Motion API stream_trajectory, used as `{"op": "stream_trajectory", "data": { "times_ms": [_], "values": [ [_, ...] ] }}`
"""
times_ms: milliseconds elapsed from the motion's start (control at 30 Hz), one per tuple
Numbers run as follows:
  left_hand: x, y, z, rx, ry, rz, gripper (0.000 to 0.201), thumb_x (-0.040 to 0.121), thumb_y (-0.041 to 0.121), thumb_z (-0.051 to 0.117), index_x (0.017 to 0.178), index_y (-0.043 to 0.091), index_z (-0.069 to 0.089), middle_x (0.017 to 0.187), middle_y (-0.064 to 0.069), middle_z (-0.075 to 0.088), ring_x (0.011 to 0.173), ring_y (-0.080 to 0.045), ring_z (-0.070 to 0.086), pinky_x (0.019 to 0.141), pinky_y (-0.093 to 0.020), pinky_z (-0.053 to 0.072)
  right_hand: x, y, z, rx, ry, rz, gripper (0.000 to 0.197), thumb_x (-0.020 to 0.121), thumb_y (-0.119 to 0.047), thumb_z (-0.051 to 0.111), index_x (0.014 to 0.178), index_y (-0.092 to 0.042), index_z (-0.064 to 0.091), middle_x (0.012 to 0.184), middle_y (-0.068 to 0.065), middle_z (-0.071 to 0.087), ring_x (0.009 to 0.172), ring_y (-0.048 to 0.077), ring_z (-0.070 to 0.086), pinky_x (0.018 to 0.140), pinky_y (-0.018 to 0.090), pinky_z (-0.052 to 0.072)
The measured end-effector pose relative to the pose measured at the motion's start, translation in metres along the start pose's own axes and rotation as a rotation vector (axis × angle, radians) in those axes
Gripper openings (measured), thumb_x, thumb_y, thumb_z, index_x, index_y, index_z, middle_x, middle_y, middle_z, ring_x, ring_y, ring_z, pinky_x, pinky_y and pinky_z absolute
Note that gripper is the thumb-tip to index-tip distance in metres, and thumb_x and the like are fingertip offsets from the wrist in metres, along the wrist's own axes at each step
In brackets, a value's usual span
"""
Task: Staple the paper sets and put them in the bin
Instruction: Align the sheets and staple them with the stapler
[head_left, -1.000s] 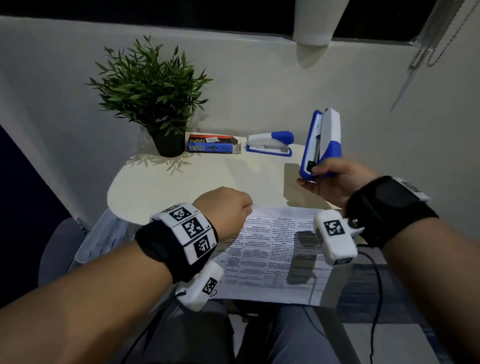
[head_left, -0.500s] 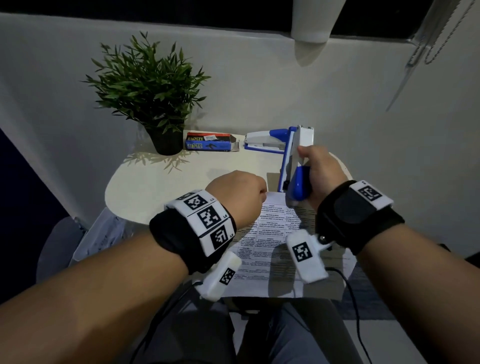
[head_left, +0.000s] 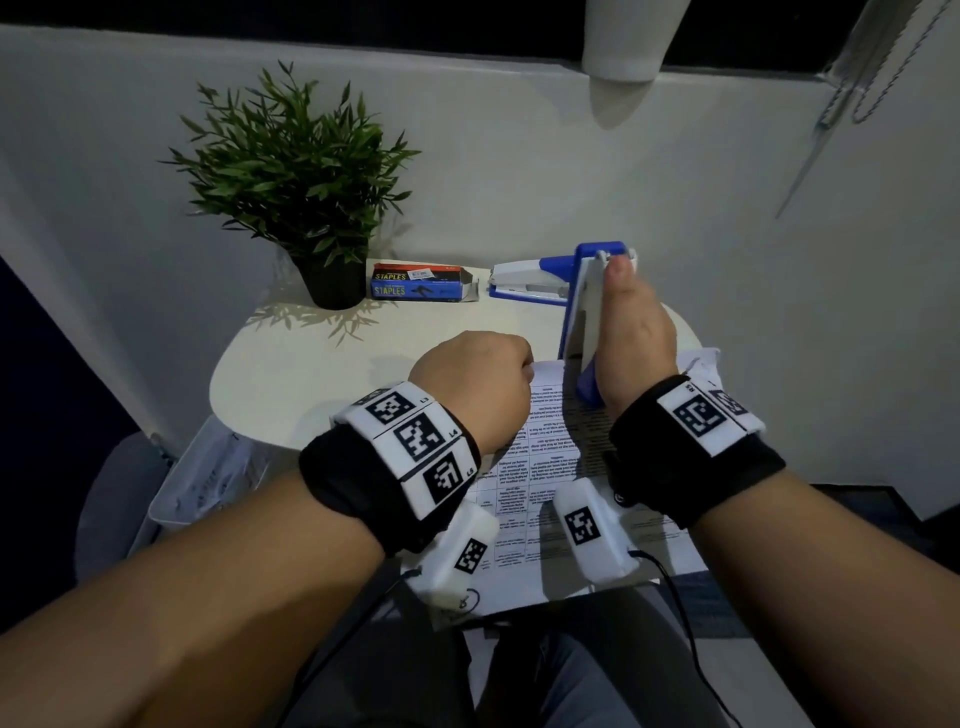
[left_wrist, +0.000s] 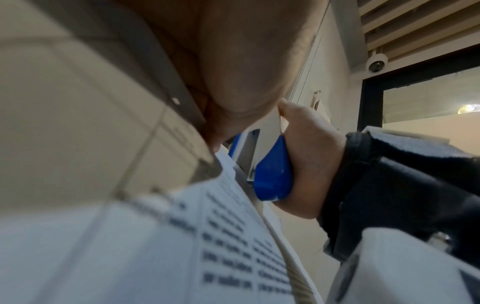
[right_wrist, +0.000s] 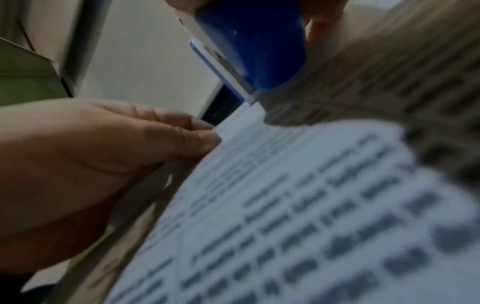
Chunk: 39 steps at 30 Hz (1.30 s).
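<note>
A printed paper set (head_left: 545, 467) lies at the near edge of the small round table (head_left: 291, 379) and hangs over it. My left hand (head_left: 488, 379) pinches the set's top left corner, as the right wrist view shows with the left hand (right_wrist: 202, 133) at the paper (right_wrist: 285, 205) edge. My right hand (head_left: 631, 332) grips a blue and white stapler (head_left: 584, 322) upright, thumb on its top. The stapler's blue nose (left_wrist: 272, 170) sits at the paper's (left_wrist: 155, 246) top edge, just right of my left fingers. Whether the sheets are between the stapler's arms is not visible.
A second blue and white stapler (head_left: 519, 286) and a box of staples (head_left: 421, 283) lie at the table's far side beside a potted plant (head_left: 296, 182). A pale bin (head_left: 208, 478) holding papers stands below the table's left edge. A wall runs close behind.
My right hand has brought the stapler down and to the left, from raised at the right to the paper's top edge. My left hand has stayed on the corner.
</note>
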<state>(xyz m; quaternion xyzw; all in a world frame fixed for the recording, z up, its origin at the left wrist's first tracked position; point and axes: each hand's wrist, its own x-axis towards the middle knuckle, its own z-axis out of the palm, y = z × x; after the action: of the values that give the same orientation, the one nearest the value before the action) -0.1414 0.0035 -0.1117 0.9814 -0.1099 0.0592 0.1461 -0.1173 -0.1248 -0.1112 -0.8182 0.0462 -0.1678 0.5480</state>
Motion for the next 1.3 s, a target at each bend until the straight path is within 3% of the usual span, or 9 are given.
{"op": "stream_trajectory", "data": {
  "times_ms": [167,267,733,867,967,1033,1133,1200,1300],
  "values": [
    [-0.001,0.005,-0.004,0.017,0.018,0.028,0.027,0.097,0.028,0.04,0.113,0.023,0.063,0.107,-0.002,0.064,0.1,-0.021,0.056,0.069,-0.026,0.035,-0.006,-0.001,0.002,0.035,-0.043,-0.042,0.081,0.067,-0.08,0.018,0.093,-0.016,0.06,0.091,0.006,0.064,0.094,0.029,0.06,0.091,0.048,0.046],
    [-0.005,0.009,-0.004,0.046,0.035,0.063,0.027,0.098,0.028,0.04,0.111,0.023,0.063,0.103,-0.001,0.065,0.096,-0.021,0.057,0.066,-0.026,0.033,-0.007,0.0,0.002,-0.004,-0.035,-0.103,0.08,0.068,-0.077,0.015,0.086,-0.012,0.058,0.084,0.005,0.062,0.089,0.03,0.059,0.087,0.049,0.047],
    [-0.012,0.011,0.001,0.056,0.041,0.107,0.025,0.097,0.026,0.041,0.104,0.021,0.064,0.097,-0.001,0.065,0.091,-0.022,0.057,0.063,-0.026,0.033,0.0,0.004,0.003,0.193,-0.078,0.039,0.09,0.074,-0.074,0.027,0.092,0.008,0.06,0.092,0.029,0.065,0.09,0.044,0.061,0.085,0.055,0.048],
    [-0.012,0.011,0.006,0.045,0.009,0.099,0.025,0.097,0.026,0.04,0.104,0.021,0.064,0.097,-0.002,0.065,0.091,-0.022,0.056,0.063,-0.027,0.032,0.0,0.008,0.004,0.206,-0.086,0.086,0.088,0.074,-0.075,0.028,0.089,0.004,0.062,0.094,0.027,0.066,0.091,0.042,0.062,0.086,0.054,0.049],
    [-0.006,0.004,0.005,0.04,-0.015,0.067,0.026,0.097,0.026,0.04,0.105,0.02,0.064,0.099,-0.001,0.065,0.089,-0.021,0.056,0.064,-0.026,0.034,0.004,0.017,0.004,0.361,-0.054,0.155,0.071,0.081,-0.073,0.033,0.094,-0.014,0.07,0.096,0.015,0.071,0.092,0.032,0.068,0.089,0.049,0.052],
    [-0.002,-0.004,0.005,0.021,-0.058,0.037,0.026,0.097,0.026,0.04,0.104,0.019,0.064,0.098,0.0,0.064,0.082,-0.017,0.05,0.064,-0.026,0.033,0.014,0.024,-0.003,0.576,0.058,0.245,0.078,0.074,-0.082,0.039,0.107,-0.018,0.068,0.104,0.01,0.071,0.096,0.028,0.068,0.089,0.046,0.053],
    [0.0,-0.014,0.007,0.032,-0.085,0.021,0.026,0.098,0.027,0.039,0.106,0.02,0.063,0.1,0.0,0.064,0.084,-0.016,0.051,0.066,-0.025,0.035,0.028,0.025,-0.03,0.643,0.229,0.266,0.05,0.086,-0.069,0.039,0.103,-0.028,0.061,0.101,0.001,0.068,0.094,0.023,0.067,0.078,0.04,0.056],
    [0.003,-0.018,0.009,0.054,-0.09,0.02,0.026,0.098,0.026,0.04,0.109,0.02,0.062,0.103,0.0,0.064,0.091,-0.017,0.054,0.067,-0.026,0.036,0.039,0.031,-0.044,0.515,0.203,0.228,0.048,0.077,-0.067,0.046,0.094,-0.024,0.057,0.091,0.004,0.063,0.091,0.032,0.064,0.08,0.043,0.056],
    [0.014,-0.027,0.009,0.106,-0.117,0.021,0.026,0.098,0.022,0.041,0.111,0.018,0.062,0.107,-0.002,0.064,0.098,-0.021,0.056,0.069,-0.026,0.035,0.05,0.037,-0.054,-0.106,0.051,0.132,0.042,0.086,-0.047,0.05,0.112,-0.014,0.051,0.091,0.004,0.054,0.08,0.026,0.054,0.068,0.022,0.044]
  ]
}}
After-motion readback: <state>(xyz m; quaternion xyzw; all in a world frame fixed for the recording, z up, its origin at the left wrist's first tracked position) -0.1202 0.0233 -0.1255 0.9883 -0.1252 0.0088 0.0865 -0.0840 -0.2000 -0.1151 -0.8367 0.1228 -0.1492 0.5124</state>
